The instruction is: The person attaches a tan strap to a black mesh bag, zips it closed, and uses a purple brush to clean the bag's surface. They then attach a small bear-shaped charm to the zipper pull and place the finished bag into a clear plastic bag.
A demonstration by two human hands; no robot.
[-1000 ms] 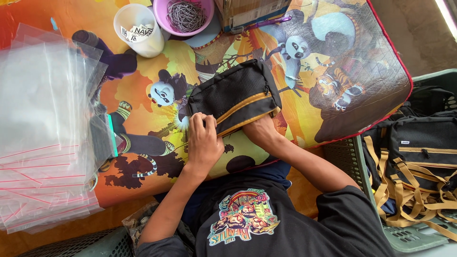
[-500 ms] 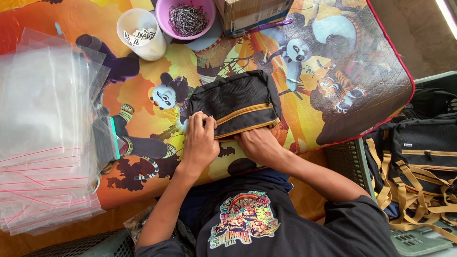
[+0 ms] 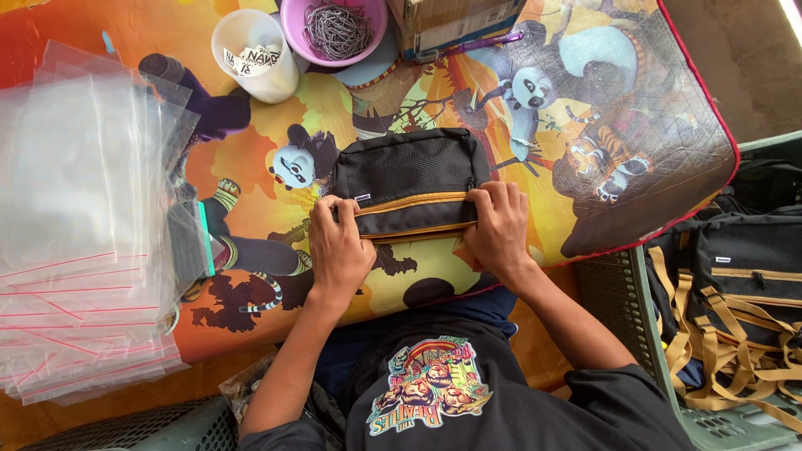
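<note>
A small black bag [image 3: 407,179] with a mesh front and tan zipper strips lies flat on a colourful cartoon-printed table cover [image 3: 535,134]. My left hand [image 3: 338,246] grips the bag's near left corner, fingers curled over the lower zipper strip. My right hand [image 3: 499,225] holds the near right corner, fingers on top of the bag. Both hands press it against the table just in front of my chest.
A pile of clear zip-seal plastic bags [image 3: 75,225] lies at the left. A white cup [image 3: 255,54], a purple bowl of metal chains [image 3: 337,27] and a cardboard box [image 3: 455,21] stand at the far edge. A green crate [image 3: 668,359] with more black bags is at the right.
The bag has been turned from tilted to square with the table edge. My right hand moved from its near side out to the right corner; my left hand stayed at the left corner.
</note>
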